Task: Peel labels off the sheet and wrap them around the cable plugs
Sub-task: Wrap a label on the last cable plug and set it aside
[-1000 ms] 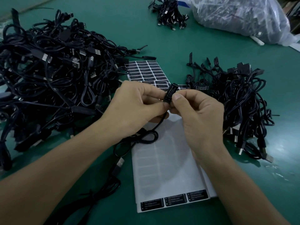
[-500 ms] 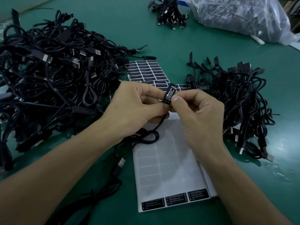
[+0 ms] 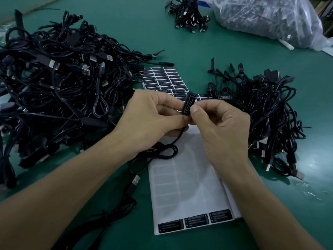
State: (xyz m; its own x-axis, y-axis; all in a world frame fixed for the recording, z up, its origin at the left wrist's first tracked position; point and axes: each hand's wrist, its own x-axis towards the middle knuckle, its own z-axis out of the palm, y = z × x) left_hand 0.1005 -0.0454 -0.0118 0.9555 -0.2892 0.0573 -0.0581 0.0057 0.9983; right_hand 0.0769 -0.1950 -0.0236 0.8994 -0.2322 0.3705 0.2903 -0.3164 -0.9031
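Left hand: fingers curled, thumb and fingertips pinching the lower end of the plug.
Right hand: thumb and forefinger pinch the plug's right edge; the other fingers are curled into the palm.
Plug: held tilted between both hands, above the sheets; a black label with white print reading "LED CONTROLLER" lies along its face.
Cable: drops from the plug under the left hand and loops over the top corner of the near sheet.
Near sheet: white backing, mostly stripped, with three black labels in its bottom row.
Far sheet: beyond the hands, rows of black labels, its near end hidden by the hands.
Plastic bag: clear, lying at the far right of the green table, stuffed with dark cables; details blurred through the film.
Left pile: loose tangle of black cables.
Right pile: smaller heap of cables, just beside the sheets.
Far bundle: small bunch of cables near the bag.
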